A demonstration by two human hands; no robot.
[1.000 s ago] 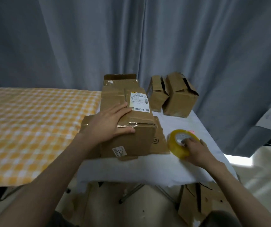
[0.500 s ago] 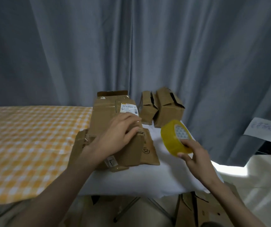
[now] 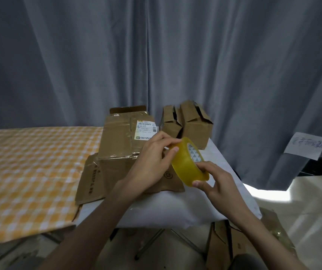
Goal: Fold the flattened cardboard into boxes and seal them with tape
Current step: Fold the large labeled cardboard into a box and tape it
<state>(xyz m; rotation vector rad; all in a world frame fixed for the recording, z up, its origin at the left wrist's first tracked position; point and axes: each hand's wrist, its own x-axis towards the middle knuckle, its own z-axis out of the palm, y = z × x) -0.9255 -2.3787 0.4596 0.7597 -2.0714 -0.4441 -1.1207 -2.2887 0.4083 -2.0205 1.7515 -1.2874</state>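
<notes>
- tape roll [image 3: 188,162] held in the air between both hands, above the white table [image 3: 205,203], just right of the box [image 3: 125,145]
- right hand [image 3: 212,180] grips roll's lower edge; thumb on the outer face, fingers curled at the core
- left hand [image 3: 154,162] pinches roll's top-left rim with thumb and fingertips
- box sits on flat cardboard [image 3: 92,178]; flaps closed, label on top

The tape roll [image 3: 187,164] is glossy, translucent yellow plastic. The box [image 3: 121,141] is matt brown cardboard with shiny clear tape and a paper label [image 3: 145,131]. The checked tablecloth [image 3: 29,168] and the grey curtain [image 3: 156,55] are matt cloth.
</notes>
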